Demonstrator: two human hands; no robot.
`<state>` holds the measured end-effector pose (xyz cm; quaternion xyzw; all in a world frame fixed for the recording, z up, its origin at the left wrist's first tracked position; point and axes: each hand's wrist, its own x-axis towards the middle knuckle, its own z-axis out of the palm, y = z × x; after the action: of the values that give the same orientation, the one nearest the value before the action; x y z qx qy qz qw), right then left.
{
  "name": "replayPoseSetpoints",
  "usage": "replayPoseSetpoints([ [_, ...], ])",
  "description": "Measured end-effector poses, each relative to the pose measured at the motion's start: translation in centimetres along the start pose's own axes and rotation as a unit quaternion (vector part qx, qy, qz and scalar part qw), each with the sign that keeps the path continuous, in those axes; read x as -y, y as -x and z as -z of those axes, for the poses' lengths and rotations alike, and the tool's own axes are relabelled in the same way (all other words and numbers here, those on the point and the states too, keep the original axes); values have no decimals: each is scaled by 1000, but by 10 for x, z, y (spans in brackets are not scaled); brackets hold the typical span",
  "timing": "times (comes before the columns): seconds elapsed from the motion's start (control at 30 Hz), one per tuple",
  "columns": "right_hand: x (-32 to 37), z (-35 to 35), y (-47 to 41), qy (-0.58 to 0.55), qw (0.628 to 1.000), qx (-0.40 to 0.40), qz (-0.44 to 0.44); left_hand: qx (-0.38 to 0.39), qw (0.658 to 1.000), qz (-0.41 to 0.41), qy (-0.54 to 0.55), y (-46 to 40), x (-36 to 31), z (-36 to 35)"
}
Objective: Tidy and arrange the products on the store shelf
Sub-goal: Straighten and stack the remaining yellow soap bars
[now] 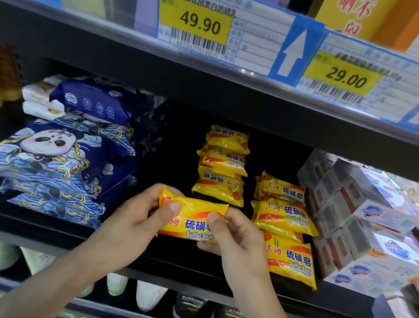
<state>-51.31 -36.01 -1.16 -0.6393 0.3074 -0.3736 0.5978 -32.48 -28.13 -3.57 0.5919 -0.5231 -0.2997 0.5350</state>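
Black metal shelf [184,263] carries everything; I place the rest from it. At its left end lie soft, glossy navy wipe packs with a panda print [49,155]; at its right end, stiff white cardboard soap boxes [376,224]. Between them sit two stacks of crinkly yellow plastic-wrapped sulfur soap bars [223,167], the right one [285,217] reaching the front edge. Above the bare front-middle patch, I hold one more yellow wrapped soap bar [189,218], my left hand [136,218] and right hand [233,241] pinching its ends, fingers curled. I judge restocking is under way; next it needs laying flat, label forward, before the rear stack.
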Motion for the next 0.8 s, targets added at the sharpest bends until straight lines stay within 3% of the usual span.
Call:
replayPoseSetpoints([
  [0.27, -4, 5, 0, -41, 998, -46, -7, -31, 999, 1, -11, 3, -5, 0],
  [0.4, -5, 6, 0, -44, 997, -58, -5, -46, 997, -53, 19, 3, -4, 0],
  [0.63, -2, 6, 0, -83, 994, -66, -25, -33, 978, -151, -143, 7, 1, -6],
  [0.8, -2, 7, -2, -97, 992, -72, -44, -51, 971, -155, -177, 9, -3, -9],
])
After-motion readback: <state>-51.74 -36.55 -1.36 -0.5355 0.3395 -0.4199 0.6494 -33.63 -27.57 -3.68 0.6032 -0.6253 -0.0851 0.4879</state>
